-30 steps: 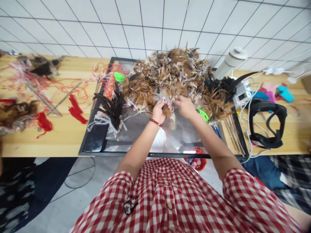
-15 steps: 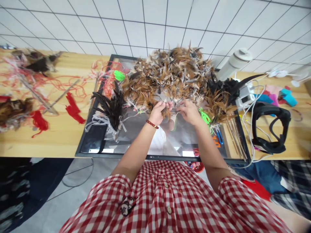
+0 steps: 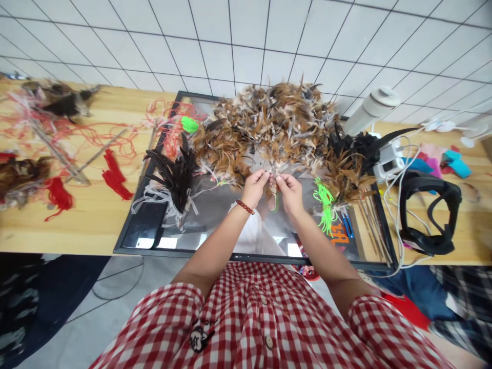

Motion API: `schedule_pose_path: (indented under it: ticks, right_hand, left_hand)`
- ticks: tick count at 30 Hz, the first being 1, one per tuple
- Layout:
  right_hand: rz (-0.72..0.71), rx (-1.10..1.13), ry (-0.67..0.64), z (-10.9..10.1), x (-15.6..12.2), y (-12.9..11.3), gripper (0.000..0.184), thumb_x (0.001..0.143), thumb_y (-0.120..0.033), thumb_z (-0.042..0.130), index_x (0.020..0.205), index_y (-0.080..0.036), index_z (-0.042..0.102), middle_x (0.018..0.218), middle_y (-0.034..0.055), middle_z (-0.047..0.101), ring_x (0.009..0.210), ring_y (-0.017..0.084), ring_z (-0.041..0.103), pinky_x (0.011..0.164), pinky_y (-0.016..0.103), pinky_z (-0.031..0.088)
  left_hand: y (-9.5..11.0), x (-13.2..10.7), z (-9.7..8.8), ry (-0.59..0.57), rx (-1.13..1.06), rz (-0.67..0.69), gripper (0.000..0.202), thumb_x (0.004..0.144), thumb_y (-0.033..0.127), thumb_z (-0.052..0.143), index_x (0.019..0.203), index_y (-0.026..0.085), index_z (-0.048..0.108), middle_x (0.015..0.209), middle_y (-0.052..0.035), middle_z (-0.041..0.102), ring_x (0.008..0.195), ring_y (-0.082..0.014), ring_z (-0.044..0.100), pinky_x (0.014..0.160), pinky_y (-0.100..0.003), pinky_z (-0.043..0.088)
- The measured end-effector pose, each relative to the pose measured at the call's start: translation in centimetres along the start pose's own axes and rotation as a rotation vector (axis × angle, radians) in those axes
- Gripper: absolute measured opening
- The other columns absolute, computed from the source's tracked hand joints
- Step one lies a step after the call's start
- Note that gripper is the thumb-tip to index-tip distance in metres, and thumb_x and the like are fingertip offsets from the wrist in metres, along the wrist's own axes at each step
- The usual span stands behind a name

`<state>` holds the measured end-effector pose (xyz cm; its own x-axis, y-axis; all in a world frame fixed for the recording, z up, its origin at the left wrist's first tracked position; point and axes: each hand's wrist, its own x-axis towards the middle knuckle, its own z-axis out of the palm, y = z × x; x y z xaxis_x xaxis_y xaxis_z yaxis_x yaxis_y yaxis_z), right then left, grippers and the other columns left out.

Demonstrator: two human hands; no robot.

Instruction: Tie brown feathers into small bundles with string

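Note:
My left hand (image 3: 257,188), with a beaded bracelet (image 3: 245,207) on the wrist, is closed in a pinch on brown feathers (image 3: 270,191) that hang below its fingertips. Close beside it, my right hand (image 3: 290,192) also pinches, its thumb and forefinger meeting the left fingertips at the feather ends. Just beyond both hands spreads a large heap of brown and whitish feathers (image 3: 280,115). Beneath lies a dark-framed glassy panel (image 3: 215,215) with reflections in it. Fine detail between the fingertips is too small to make out.
Black feathers with white strips (image 3: 179,177) lie left; green cords (image 3: 325,205), blue-handled tools (image 3: 348,225) and thin sticks (image 3: 371,225) lie right. Farther right are a white cylinder (image 3: 371,110), a charger with cables (image 3: 389,163) and a black headset frame (image 3: 430,212). Red yarn (image 3: 115,177) lies left.
My right hand has moved left and nearer to me, from the heap's edge to the left fingertips, and its fingers have closed. My view has shifted slightly.

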<state>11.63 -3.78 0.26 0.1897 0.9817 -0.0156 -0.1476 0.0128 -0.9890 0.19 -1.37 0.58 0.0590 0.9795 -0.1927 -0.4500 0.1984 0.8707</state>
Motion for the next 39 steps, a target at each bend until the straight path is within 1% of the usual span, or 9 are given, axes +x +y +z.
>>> schedule_pose_path:
  ticks: [7, 12, 16, 22, 27, 30, 33, 36, 39]
  right_hand:
    - [-0.004, -0.048, -0.041, -0.1, -0.1, 0.7, 0.041, 0.074, -0.060, 0.076, 0.071, -0.021, 0.063, 0.061, -0.0040, 0.058, 0.057, 0.010, 0.046, 0.060, 0.026, 0.040]
    - [0.054, 0.005, -0.034, -0.1, 0.1, 0.1, 0.043, 0.068, -0.059, 0.082, 0.063, -0.021, 0.063, 0.056, -0.0037, 0.058, 0.053, 0.009, 0.045, 0.056, 0.026, 0.038]
    - [0.103, 0.028, -0.041, -0.3, 0.4, -0.6, 0.045, 0.062, -0.058, 0.086, 0.057, -0.020, 0.061, 0.052, -0.0038, 0.058, 0.050, 0.009, 0.044, 0.053, 0.025, 0.035]
    - [0.176, -0.025, -0.092, -0.3, 0.6, -0.7, 0.046, 0.057, -0.056, 0.090, 0.058, -0.020, 0.061, 0.050, -0.0044, 0.055, 0.048, 0.008, 0.042, 0.050, 0.024, 0.032]
    - [0.012, -0.016, -0.024, -0.1, 0.4, 0.7, 0.046, 0.063, -0.058, 0.087, 0.076, -0.022, 0.063, 0.067, -0.0042, 0.058, 0.064, 0.011, 0.053, 0.065, 0.026, 0.047]
    - [-0.088, -0.001, 0.017, -0.6, 0.6, 1.2, 0.045, 0.070, -0.059, 0.082, 0.096, -0.025, 0.069, 0.078, -0.0025, 0.060, 0.073, 0.013, 0.056, 0.075, 0.029, 0.050]
    - [-0.119, 0.002, -0.062, -1.3, 0.8, 1.1, 0.044, 0.073, -0.057, 0.081, 0.105, -0.027, 0.076, 0.081, -0.0017, 0.060, 0.075, 0.013, 0.056, 0.076, 0.029, 0.050]
    - [-0.126, 0.025, -0.140, -1.6, 1.0, 0.7, 0.036, 0.074, -0.055, 0.082, 0.098, -0.029, 0.081, 0.080, -0.0017, 0.062, 0.071, 0.011, 0.057, 0.070, 0.027, 0.049]
    - [-0.114, 0.052, -0.142, -1.7, 0.9, 0.2, 0.030, 0.069, -0.054, 0.087, 0.079, -0.026, 0.081, 0.074, -0.0022, 0.063, 0.063, 0.009, 0.056, 0.062, 0.025, 0.048]
  left_hand:
    - [-0.8, 0.0, -0.5, -0.009, 0.139, 0.090, 0.019, 0.085, 0.022, 0.073, 0.066, 0.017, 0.070, 0.064, 0.0035, 0.063, 0.065, -0.0089, 0.054, 0.070, -0.021, 0.043]
    - [-0.9, -0.1, -0.8, -0.043, 0.201, 0.111, 0.012, 0.083, 0.024, 0.073, 0.072, 0.018, 0.075, 0.072, 0.0016, 0.068, 0.074, -0.0115, 0.058, 0.075, -0.022, 0.045]
    - [-0.5, -0.3, -0.6, -0.079, 0.174, 0.122, 0.018, 0.080, 0.025, 0.078, 0.064, 0.017, 0.072, 0.075, 0.0001, 0.067, 0.077, -0.0125, 0.059, 0.080, -0.023, 0.046]
    - [-0.9, -0.3, -0.3, -0.039, 0.101, 0.070, 0.022, 0.084, 0.024, 0.074, 0.064, 0.017, 0.067, 0.066, 0.0026, 0.062, 0.068, -0.0099, 0.054, 0.072, -0.022, 0.043]
    - [-1.1, -0.3, -0.2, 0.036, 0.128, 0.088, 0.022, 0.092, 0.025, 0.066, 0.071, 0.017, 0.063, 0.068, 0.0029, 0.062, 0.067, -0.0084, 0.056, 0.071, -0.020, 0.044]
    - [-0.9, -0.4, -0.2, -0.063, 0.113, 0.017, 0.030, 0.093, 0.034, 0.065, 0.071, 0.018, 0.055, 0.057, 0.0058, 0.049, 0.053, -0.0064, 0.044, 0.056, -0.020, 0.038]
    - [-0.5, -0.6, -0.3, -0.216, 0.085, -0.075, 0.035, 0.088, 0.042, 0.071, 0.072, 0.018, 0.052, 0.055, 0.0081, 0.042, 0.045, -0.0041, 0.034, 0.047, -0.019, 0.029]
    - [-0.3, -0.9, -0.3, -0.339, 0.089, -0.151, 0.039, 0.083, 0.047, 0.076, 0.074, 0.017, 0.053, 0.055, 0.0081, 0.043, 0.044, -0.0031, 0.034, 0.045, -0.018, 0.027]
    - [-0.2, -1.1, -0.4, -0.380, 0.090, -0.205, 0.038, 0.081, 0.047, 0.078, 0.077, 0.016, 0.056, 0.056, 0.0072, 0.047, 0.044, -0.0026, 0.036, 0.045, -0.018, 0.028]
